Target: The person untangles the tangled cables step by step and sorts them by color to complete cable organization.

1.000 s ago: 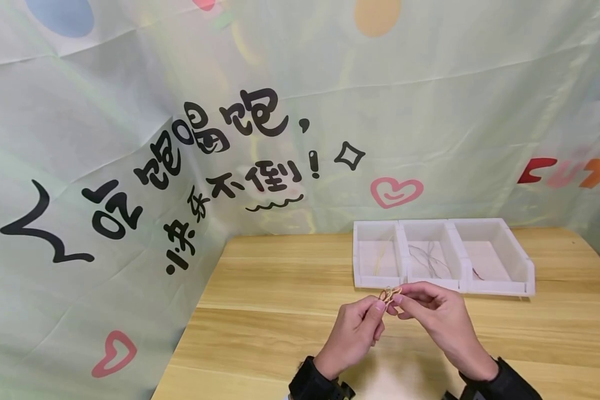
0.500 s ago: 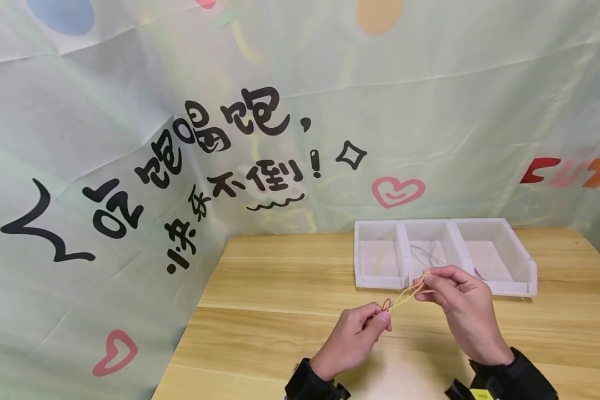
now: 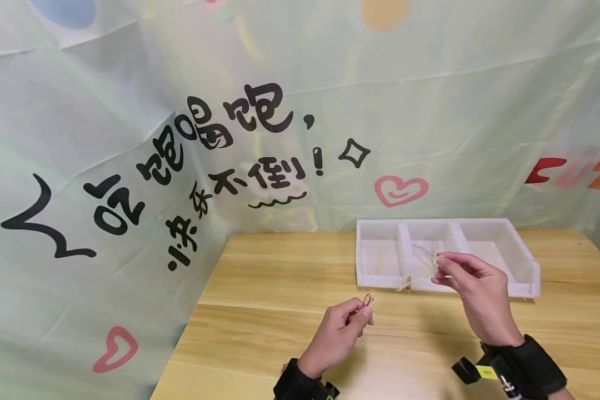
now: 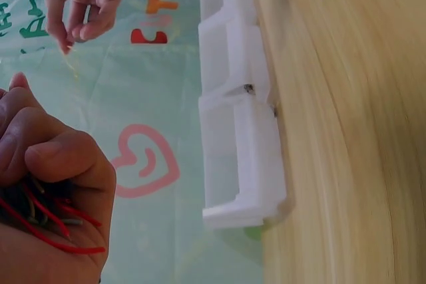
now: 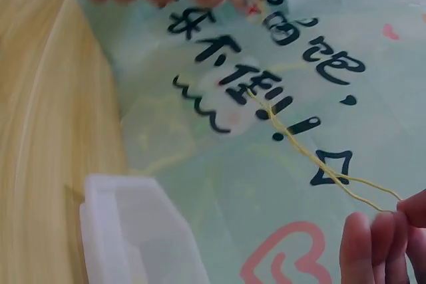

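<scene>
L hand [image 3: 336, 331]: pinching thin red/yellow string loops [image 3: 366, 300]
R hand [image 3: 482, 300]: pinching thin yellow string [image 5: 293, 140]
Strings: R's free; L's prob. unsorted

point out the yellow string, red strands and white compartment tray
Yellow string [image 5: 293, 139], right wrist view: midlength.
Red strands [image 4: 68, 248], left wrist view: lowest strand.
White compartment tray [image 3: 380, 281], head view: front left wall.

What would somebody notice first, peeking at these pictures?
Probably the big black writing on the pale backdrop, mostly left in the head view. Lower right, the right hand pinches a yellow strand while the left hand holds red strands among others. Beyond the hands, a white three-section tray sits on the wooden table.
</scene>
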The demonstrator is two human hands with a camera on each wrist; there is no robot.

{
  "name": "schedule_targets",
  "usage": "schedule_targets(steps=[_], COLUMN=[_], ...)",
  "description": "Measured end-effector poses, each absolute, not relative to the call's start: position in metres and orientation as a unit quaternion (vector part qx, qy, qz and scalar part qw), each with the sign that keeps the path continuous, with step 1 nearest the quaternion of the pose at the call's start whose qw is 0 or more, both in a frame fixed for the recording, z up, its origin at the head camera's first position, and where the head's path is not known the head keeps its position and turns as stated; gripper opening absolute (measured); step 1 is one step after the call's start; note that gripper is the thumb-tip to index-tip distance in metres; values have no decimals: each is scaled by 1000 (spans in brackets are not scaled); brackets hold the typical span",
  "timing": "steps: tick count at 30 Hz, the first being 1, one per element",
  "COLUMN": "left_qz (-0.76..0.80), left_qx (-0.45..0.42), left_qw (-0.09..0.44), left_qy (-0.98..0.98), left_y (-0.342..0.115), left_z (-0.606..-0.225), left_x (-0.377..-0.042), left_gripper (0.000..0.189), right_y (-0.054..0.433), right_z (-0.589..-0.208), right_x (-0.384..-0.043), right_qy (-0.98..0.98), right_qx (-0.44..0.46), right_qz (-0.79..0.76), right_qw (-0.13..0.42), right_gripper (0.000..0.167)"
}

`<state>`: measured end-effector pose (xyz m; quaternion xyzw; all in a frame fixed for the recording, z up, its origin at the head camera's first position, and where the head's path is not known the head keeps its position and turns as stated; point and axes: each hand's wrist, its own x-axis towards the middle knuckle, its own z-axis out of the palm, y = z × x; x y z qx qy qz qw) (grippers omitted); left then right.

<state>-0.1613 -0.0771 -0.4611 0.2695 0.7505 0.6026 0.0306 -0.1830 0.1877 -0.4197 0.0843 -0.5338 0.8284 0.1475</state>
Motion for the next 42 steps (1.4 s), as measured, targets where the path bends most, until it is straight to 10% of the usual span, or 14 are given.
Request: schedule_targets(steps=[17, 42], left_qz=[614, 628], left_qx=[253, 264], left_qw=[53, 56], left_qy=[746, 730], left_y=[-80, -72], left_z=[-462, -454], left_x=[-160, -163], left_gripper=[33, 32], right_y=[170, 164], right_z=[-446, -432], right_x=[-236, -203], right_qy=[-782, -815], right_qx=[62, 117], right_qz=[613, 567], right_qw=[97, 22], right_gripper=[40, 32])
